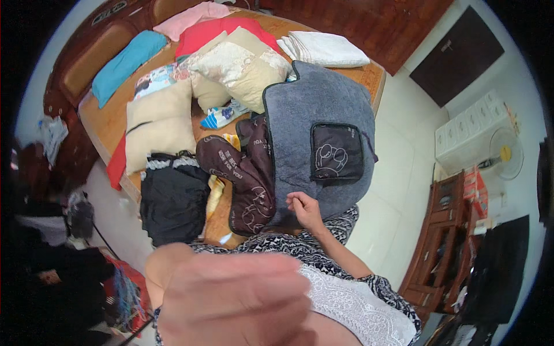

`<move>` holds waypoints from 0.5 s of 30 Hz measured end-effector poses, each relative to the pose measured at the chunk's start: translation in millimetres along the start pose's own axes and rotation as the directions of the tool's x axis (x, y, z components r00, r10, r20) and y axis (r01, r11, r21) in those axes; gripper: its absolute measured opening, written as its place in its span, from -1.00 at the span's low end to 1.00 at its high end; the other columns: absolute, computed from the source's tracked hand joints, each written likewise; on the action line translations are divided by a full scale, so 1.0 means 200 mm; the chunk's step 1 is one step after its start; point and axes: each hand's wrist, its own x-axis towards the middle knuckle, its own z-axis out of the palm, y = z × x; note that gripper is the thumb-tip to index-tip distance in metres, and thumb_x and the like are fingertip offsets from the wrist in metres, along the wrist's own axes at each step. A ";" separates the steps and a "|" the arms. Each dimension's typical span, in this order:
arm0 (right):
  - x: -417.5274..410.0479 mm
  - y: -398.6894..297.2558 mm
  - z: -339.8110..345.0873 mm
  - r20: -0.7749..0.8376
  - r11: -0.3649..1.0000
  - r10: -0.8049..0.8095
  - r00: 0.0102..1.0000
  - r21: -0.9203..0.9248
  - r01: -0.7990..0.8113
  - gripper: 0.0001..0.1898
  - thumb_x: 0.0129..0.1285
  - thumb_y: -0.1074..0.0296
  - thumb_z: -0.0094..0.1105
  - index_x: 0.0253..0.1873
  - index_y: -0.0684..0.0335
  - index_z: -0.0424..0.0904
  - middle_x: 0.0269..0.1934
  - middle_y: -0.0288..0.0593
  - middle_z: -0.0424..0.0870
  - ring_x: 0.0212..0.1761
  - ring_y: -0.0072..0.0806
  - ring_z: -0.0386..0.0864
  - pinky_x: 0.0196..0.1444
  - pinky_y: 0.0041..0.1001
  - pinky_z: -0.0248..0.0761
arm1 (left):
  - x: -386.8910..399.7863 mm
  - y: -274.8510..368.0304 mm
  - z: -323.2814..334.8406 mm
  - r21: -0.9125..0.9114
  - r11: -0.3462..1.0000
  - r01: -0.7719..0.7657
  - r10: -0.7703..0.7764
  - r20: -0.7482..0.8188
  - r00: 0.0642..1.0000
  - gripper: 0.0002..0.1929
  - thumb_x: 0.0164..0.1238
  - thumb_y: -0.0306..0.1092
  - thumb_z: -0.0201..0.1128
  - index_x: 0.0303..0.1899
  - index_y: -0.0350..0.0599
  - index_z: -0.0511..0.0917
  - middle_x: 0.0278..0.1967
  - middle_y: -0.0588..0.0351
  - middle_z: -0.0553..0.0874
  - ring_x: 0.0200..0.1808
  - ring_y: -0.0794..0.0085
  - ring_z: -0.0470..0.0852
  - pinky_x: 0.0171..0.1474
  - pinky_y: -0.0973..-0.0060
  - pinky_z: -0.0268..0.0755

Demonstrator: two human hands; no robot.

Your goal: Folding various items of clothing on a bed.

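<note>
My left hand (236,296) is raised close to the camera, large and blurred. Its fingers lie together and point right; whether its hidden side holds anything is unclear. Over the near right part of the bed is my right hand (305,209), fingers curled, with nothing visible in them. It is in front of a grey plush blanket (290,142) with dark edging. A dark patch pocket (337,153) with a cartoon drawing is on the blanket. Beside its left edge lies dark brown padded fabric (253,186), printed with writing and line drawings. Black gathered cloth (173,201) with pale ruffled trim lies further left.
Cream cushions (160,123), a turquoise pillow (125,65), a red pillow (229,30) and folded white cloth (326,47) lie on the bed (99,114). Blue-and-white socks (220,116) lie amid them. A wooden cabinet (437,242) and a fan (502,153) stand right.
</note>
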 end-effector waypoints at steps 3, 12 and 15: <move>-0.01 0.00 0.01 0.035 1.000 -0.015 0.999 0.009 0.015 -0.81 0.32 0.52 -0.08 -0.10 0.38 0.55 -0.35 -0.18 0.66 -0.37 -0.59 0.59 -0.28 -0.58 0.49 | 0.10 -0.07 0.17 0.147 0.886 -0.440 0.453 -0.483 0.750 -0.74 -0.55 -0.29 0.10 -0.67 -0.23 0.55 -0.67 0.00 0.58 -0.63 0.26 0.61 -0.47 0.42 0.59; -0.05 0.06 0.03 0.052 1.000 -0.012 0.999 0.023 0.011 -0.80 0.32 0.49 -0.08 -0.09 0.39 0.54 -0.37 -0.19 0.65 -0.41 -0.59 0.57 -0.31 -0.57 0.48 | 0.03 0.00 0.15 0.278 0.934 -0.225 0.315 -0.343 0.885 -0.81 -0.30 -0.43 0.26 -0.57 -0.37 0.53 -0.57 -0.02 0.61 -0.53 0.26 0.63 -0.44 0.38 0.60; -0.05 0.07 0.01 0.045 0.998 0.015 0.999 0.064 -0.018 -0.80 0.32 0.49 -0.08 -0.09 0.39 0.54 -0.37 -0.19 0.65 -0.41 -0.59 0.57 -0.31 -0.57 0.48 | 0.08 0.10 0.07 0.221 0.974 0.051 0.011 -0.268 0.963 -0.81 -0.16 -0.49 0.25 -0.44 -0.38 0.51 -0.48 -0.02 0.61 -0.45 0.23 0.63 -0.36 0.35 0.62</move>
